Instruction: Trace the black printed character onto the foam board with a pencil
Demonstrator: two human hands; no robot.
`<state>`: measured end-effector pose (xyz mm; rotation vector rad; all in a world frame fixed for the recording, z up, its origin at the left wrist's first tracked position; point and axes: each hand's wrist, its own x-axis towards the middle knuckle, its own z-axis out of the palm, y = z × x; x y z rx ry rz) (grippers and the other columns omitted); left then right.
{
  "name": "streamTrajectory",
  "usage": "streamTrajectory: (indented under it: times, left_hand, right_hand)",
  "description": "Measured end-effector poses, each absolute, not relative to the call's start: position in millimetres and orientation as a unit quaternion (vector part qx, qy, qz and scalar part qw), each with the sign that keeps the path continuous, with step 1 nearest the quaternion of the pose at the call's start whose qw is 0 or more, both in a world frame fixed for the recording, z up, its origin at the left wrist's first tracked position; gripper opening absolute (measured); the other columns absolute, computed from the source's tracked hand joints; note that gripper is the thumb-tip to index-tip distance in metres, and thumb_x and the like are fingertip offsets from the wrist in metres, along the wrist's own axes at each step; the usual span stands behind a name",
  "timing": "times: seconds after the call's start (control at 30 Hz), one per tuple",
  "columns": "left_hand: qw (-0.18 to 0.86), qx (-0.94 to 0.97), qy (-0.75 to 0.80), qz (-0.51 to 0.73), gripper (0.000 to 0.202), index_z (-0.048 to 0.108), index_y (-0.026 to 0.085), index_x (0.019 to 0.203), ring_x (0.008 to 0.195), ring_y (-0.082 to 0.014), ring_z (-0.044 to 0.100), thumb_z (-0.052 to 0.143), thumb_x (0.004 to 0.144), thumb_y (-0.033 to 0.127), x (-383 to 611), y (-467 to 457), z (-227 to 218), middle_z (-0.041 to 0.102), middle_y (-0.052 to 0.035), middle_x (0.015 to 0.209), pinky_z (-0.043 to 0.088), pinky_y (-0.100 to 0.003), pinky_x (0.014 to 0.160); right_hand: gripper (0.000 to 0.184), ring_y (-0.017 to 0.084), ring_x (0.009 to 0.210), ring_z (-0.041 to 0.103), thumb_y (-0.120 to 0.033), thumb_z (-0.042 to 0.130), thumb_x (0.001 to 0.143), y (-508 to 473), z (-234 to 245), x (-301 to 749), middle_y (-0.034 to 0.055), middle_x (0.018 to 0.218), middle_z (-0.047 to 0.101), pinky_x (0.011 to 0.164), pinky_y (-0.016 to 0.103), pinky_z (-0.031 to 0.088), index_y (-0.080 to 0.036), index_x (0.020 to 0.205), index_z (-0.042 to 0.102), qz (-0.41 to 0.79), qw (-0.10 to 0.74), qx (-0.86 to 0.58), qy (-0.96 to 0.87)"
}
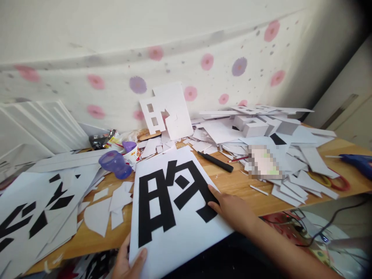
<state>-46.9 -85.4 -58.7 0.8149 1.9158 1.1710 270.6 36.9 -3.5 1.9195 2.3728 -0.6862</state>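
A white foam board bearing a large black character lies tilted over the front edge of the table. My left hand grips its near left corner, thumb on top and the fingers partly hidden beneath. Over on the right side, my right hand rests with its fingers on the board's face, by the black strokes. A black utility knife lies just beyond the board. To the left sit a purple cup and loose white cut pieces.
At left is a stack of sheets with black shapes. White cut-outs lean against the patterned cloth. Heaped scraps, boxy white letter parts, scissors and a blue glue gun occupy the right. Cables hang below the table.
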Motion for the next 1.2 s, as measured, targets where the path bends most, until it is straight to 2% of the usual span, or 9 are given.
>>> streamTrajectory:
  times: [0.2, 0.37, 0.53, 0.63, 0.83, 0.97, 1.1, 1.2]
  left_hand:
    - [0.368, 0.323, 0.729, 0.478, 0.081, 0.048, 0.017, 0.128, 0.112, -0.0315, 0.058, 0.071, 0.062, 0.059, -27.5, -69.9, -63.2, 0.062, -0.0117, 0.124, 0.046, -0.039, 0.096]
    - [0.369, 0.304, 0.716, 0.509, 0.074, 0.046, 0.018, 0.129, 0.114, -0.0314, 0.057, 0.068, 0.069, 0.054, -6.4, -68.6, -61.5, 0.060, -0.0120, 0.125, 0.044, -0.040, 0.099]
    - [0.363, 0.284, 0.720, 0.519, 0.075, 0.047, 0.018, 0.127, 0.113, -0.0318, 0.057, 0.072, 0.065, 0.051, 2.6, -77.4, -57.3, 0.065, -0.0103, 0.119, 0.047, -0.038, 0.096]
    - [0.364, 0.285, 0.717, 0.522, 0.078, 0.045, 0.018, 0.131, 0.115, -0.0318, 0.056, 0.072, 0.065, 0.051, 1.9, -79.7, -56.3, 0.063, -0.0104, 0.123, 0.046, -0.038, 0.097]
    - [0.375, 0.284, 0.715, 0.518, 0.090, 0.037, 0.012, 0.137, 0.115, -0.0300, 0.057, 0.069, 0.066, 0.058, 6.3, -76.6, -54.9, 0.057, -0.0149, 0.131, 0.049, -0.032, 0.092]
    - [0.385, 0.283, 0.713, 0.514, 0.086, 0.039, 0.015, 0.137, 0.111, -0.0286, 0.060, 0.070, 0.067, 0.053, 12.9, -66.4, -45.1, 0.058, -0.0127, 0.130, 0.051, -0.030, 0.089]
    - [0.414, 0.316, 0.696, 0.494, 0.083, 0.040, 0.013, 0.135, 0.115, -0.0289, 0.057, 0.073, 0.067, 0.047, 17.7, -49.9, -32.3, 0.058, -0.0135, 0.130, 0.047, -0.032, 0.095]
    - [0.444, 0.324, 0.679, 0.486, 0.082, 0.042, 0.013, 0.135, 0.113, -0.0301, 0.058, 0.075, 0.066, 0.044, 19.7, -39.2, -25.4, 0.059, -0.0149, 0.129, 0.048, -0.035, 0.094]
  right_hand:
    - [0.058, 0.034, 0.095, 0.065, -0.044, 0.039, 0.094, 38.3, -7.8, 284.1, 0.0143, 0.112, 0.067, 0.076, 0.042, 0.047, -0.026, 0.148, 0.028, -0.213, 0.008, 0.637, 0.741]
    - [0.057, 0.034, 0.095, 0.064, -0.045, 0.036, 0.095, 34.2, -10.8, 292.4, 0.0152, 0.111, 0.066, 0.078, 0.044, 0.045, -0.027, 0.148, 0.028, -0.200, 0.006, 0.651, 0.732]
    - [0.057, 0.034, 0.091, 0.064, -0.045, 0.036, 0.095, 29.6, -13.1, 289.8, 0.0153, 0.115, 0.062, 0.076, 0.045, 0.046, -0.029, 0.148, 0.027, -0.182, 0.007, 0.646, 0.741]
    - [0.056, 0.034, 0.090, 0.065, -0.045, 0.036, 0.095, 28.3, -13.3, 287.5, 0.0155, 0.115, 0.061, 0.075, 0.045, 0.047, -0.028, 0.148, 0.027, -0.173, 0.009, 0.645, 0.744]
    - [0.056, 0.034, 0.087, 0.065, -0.046, 0.035, 0.096, 26.4, -16.8, 291.1, 0.0130, 0.108, 0.062, 0.073, 0.045, 0.047, -0.029, 0.149, 0.026, -0.161, 0.008, 0.651, 0.742]
    - [0.057, 0.033, 0.084, 0.065, -0.048, 0.034, 0.096, 29.1, -19.1, 296.6, 0.0143, 0.107, 0.063, 0.070, 0.043, 0.047, -0.029, 0.149, 0.026, -0.147, 0.010, 0.666, 0.731]
    - [0.056, 0.033, 0.084, 0.066, -0.048, 0.032, 0.096, 33.9, -19.9, 305.2, 0.0148, 0.110, 0.063, 0.069, 0.042, 0.047, -0.029, 0.149, 0.024, -0.132, 0.018, 0.681, 0.720]
    - [0.055, 0.033, 0.087, 0.066, -0.048, 0.030, 0.097, 36.0, -21.2, 312.2, 0.0152, 0.111, 0.063, 0.071, 0.042, 0.047, -0.028, 0.149, 0.026, -0.133, 0.019, 0.689, 0.713]
